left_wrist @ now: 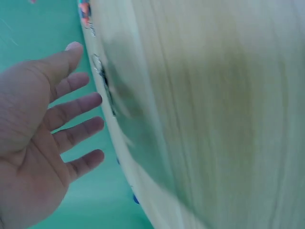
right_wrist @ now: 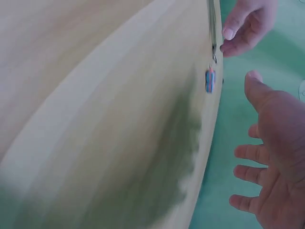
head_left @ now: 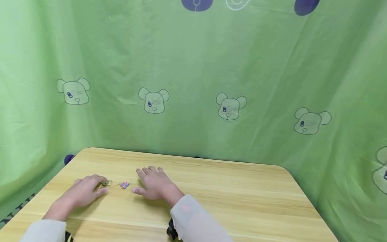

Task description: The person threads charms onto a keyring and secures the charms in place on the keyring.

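on the pale wood-grain desk [head_left: 248, 198], the left hand [head_left: 84, 191], fingers loosely spread, has a thin metal ring [head_left: 107, 183] just by its fingertips, while rightward a small, blocky orange-and-blue charm [head_left: 124, 185] on a short chain [head_left: 118, 185] lies between the hands, nearer the spread-fingered right hand [head_left: 155, 184].

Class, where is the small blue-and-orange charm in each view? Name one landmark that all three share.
Head: charm, lower left.
Left wrist: charm at the top edge, left of centre.
Right wrist: charm right of centre, upper half.
Shared landmark: left hand.
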{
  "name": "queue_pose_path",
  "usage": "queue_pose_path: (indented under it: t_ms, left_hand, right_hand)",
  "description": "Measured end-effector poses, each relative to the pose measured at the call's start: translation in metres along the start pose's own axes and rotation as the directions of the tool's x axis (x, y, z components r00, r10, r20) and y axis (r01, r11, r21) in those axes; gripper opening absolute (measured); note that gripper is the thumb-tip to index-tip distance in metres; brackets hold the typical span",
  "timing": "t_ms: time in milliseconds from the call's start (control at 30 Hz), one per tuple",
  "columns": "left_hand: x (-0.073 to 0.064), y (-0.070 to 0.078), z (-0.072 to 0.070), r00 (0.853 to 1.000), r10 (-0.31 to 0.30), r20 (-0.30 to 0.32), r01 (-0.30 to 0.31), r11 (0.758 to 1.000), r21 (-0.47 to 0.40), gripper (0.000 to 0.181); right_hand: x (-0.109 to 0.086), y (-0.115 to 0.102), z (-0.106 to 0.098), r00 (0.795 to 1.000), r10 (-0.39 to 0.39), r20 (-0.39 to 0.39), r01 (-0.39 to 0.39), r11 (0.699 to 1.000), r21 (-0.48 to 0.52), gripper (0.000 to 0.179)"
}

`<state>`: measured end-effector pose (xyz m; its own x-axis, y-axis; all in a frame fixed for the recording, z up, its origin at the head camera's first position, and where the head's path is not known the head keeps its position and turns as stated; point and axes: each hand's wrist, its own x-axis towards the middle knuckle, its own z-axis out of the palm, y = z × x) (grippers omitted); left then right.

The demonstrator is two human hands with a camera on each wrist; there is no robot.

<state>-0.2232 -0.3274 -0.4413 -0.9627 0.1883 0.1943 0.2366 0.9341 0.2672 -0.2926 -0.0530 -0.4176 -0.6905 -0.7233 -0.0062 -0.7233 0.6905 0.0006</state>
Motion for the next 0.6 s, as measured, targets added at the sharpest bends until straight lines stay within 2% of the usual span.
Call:
queue_pose_path:
  t_ms: [233,400,600]
  left_hand:
    - [0.002,-0.015,0.007,0.999,0.033,-0.036,-0.036,0.996,-0.077,0.025]
    - [0.007,-0.019,0.008,0.996,0.062,-0.062,-0.067,0.994,-0.087,0.019]
    - [0.015,-0.018,0.007,0.996,0.079,-0.037,-0.082,0.994,-0.075,0.018]
  right_hand:
    - [0.022,-0.02,0.004,0.999,-0.045,-0.006,0.045,0.999,-0.03,0.074]
    - [0.038,-0.028,0.009,0.995,-0.088,-0.045,0.086,0.995,-0.048,0.063]
    - [0.054,-0.036,0.018,0.992,-0.12,-0.043,0.12,0.993,-0.01,0.046]
